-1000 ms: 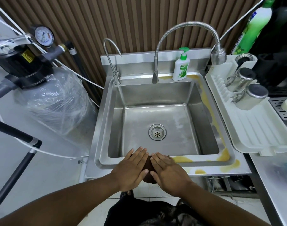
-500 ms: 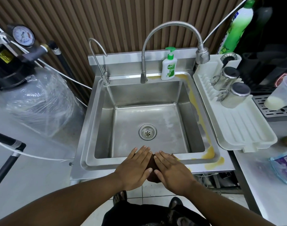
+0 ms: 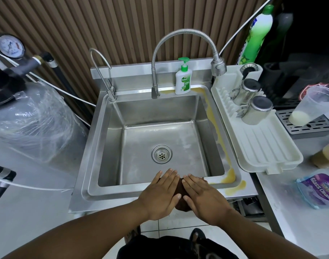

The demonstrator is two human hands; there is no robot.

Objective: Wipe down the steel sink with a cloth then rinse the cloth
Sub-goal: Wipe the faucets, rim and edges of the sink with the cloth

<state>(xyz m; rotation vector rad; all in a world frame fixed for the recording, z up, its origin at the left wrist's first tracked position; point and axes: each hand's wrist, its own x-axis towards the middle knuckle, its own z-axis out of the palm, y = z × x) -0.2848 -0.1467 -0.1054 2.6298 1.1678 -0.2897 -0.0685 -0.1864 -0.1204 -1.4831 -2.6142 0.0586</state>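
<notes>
The steel sink [image 3: 96,159] fills the middle of the view, its drain [image 3: 161,153] in the basin floor. Yellow liquid [image 3: 228,176] streaks the right rim and the near right corner. A dark brown cloth [image 3: 181,187] lies on the sink's front rim, mostly hidden. My left hand [image 3: 161,195] and my right hand [image 3: 203,198] lie side by side on it, fingers straight and flat, pressing it down. Only a strip of cloth shows between them.
A flexible faucet [image 3: 219,67] arches over the back right, a thin tap [image 3: 102,71] stands back left, a soap bottle [image 3: 183,79] between. A white drying rack [image 3: 262,143] with two steel cups [image 3: 257,109] sits right. A glass cleaner pouch [image 3: 318,189] lies near right.
The view has shifted to the right, so the sink sits further left in frame. Both hands stay flat on the cloth at the front rim.
</notes>
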